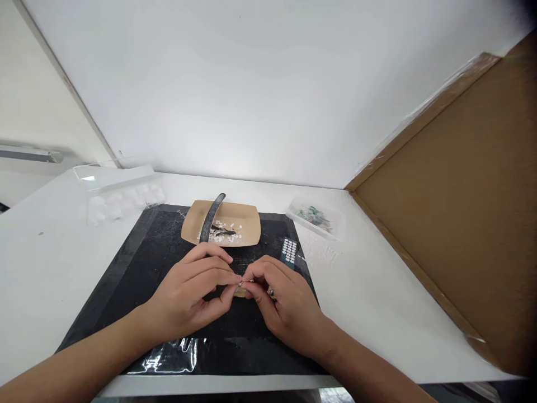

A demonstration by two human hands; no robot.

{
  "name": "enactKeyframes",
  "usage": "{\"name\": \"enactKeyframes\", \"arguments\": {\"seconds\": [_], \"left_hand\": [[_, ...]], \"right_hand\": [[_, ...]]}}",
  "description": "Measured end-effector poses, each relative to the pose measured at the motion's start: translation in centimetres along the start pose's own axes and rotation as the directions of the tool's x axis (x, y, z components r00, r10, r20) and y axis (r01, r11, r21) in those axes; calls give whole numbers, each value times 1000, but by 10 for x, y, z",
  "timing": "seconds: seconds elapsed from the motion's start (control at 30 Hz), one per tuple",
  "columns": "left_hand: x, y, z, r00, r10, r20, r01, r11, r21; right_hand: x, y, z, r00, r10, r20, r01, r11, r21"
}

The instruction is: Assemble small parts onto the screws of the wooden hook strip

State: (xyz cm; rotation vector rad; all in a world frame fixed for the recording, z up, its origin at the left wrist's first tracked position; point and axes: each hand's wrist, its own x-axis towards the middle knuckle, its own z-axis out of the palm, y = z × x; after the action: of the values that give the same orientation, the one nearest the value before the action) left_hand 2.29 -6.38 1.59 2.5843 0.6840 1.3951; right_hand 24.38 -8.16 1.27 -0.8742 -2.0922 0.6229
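Both forearms come in from the near edge of the white table (398,302). Left hand (191,294) and right hand (285,305) meet fingertip to fingertip over the black mat (138,263), pinching one tiny pale piece (241,287) between them — too small to identify. Just beyond, at the mat's far edge — a brown paper tray (247,221) with white bits and a dark strap (210,215). Cardboard sheet (461,224) leans at the right edge.
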Motion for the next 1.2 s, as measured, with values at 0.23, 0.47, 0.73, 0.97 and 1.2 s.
{"name": "enactKeyframes", "arguments": {"seconds": [0.23, 0.47, 0.73, 0.97, 1.2], "left_hand": [[1, 3, 3, 999, -35, -23, 35, 999, 1], [-5, 4, 7, 995, -92, -49, 91, 996, -28], [-6, 5, 9, 993, -105, -61, 104, 994, -21], [-11, 3, 9, 986, -165, -38, 163, 985, -57], [-14, 2, 8, 966, -257, -3, 254, 958, -135]], "right_hand": [[-1, 0, 2, 999, 30, 27, -31, 999, 23], [-3, -2, 5, 989, 118, 95, -123, 991, 52], [1, -6, 3, 961, 229, 153, -248, 962, 119], [5, -8, 1, 933, 294, 205, -333, 923, 190], [6, -8, 0, 905, 345, 249, -408, 870, 275]]}}
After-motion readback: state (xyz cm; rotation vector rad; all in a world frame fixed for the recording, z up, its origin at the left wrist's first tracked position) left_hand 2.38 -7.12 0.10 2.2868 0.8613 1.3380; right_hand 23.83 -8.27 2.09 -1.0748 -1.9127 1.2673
